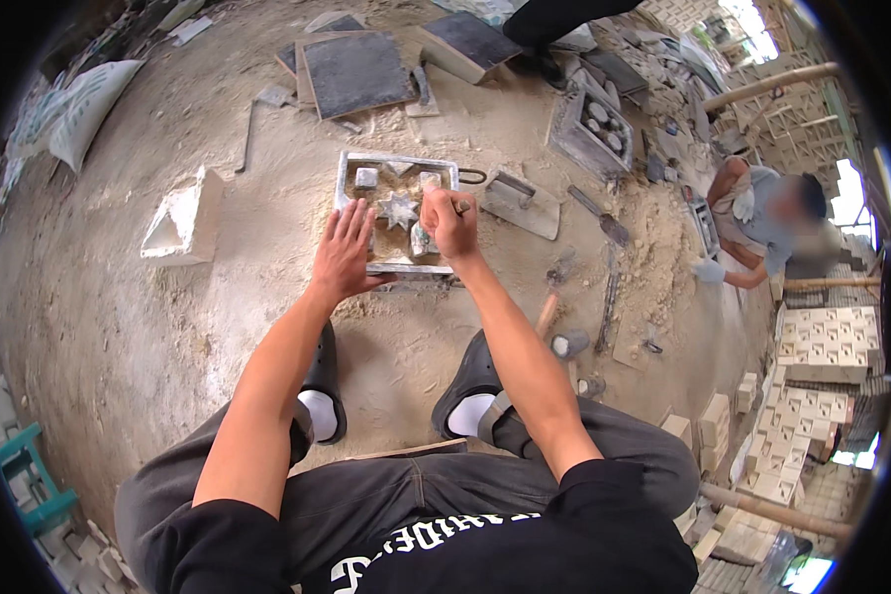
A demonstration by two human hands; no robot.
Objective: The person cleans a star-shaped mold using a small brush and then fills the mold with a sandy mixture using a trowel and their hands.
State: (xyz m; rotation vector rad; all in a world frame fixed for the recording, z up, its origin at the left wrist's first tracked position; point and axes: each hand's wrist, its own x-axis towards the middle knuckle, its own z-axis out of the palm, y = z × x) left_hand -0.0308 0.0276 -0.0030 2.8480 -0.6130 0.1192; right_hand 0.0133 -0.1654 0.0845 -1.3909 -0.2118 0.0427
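A square metal mold (397,268) lies on the sandy floor between my feet. Inside its frame are a raised eight-pointed star (399,210) and blocky corner pieces, with brown sand-like material around them. My left hand (345,247) is open, its fingers stretched flat over the mold's left edge. My right hand (449,224) is closed in a fist above the mold's right side. From the fist pokes the brownish end of a small handled tool (462,206); its working end is hidden. A flat trowel (522,205) with a looped handle lies just right of the mold.
A white cast block (183,223) sits to the left. Dark square boards (358,74) lie beyond the mold. At right are a narrow trowel (601,215), a hammer (547,312), a metal cup (569,344) and another mold (592,129). A co-worker (762,218) crouches far right, near stacked pale blocks (827,342).
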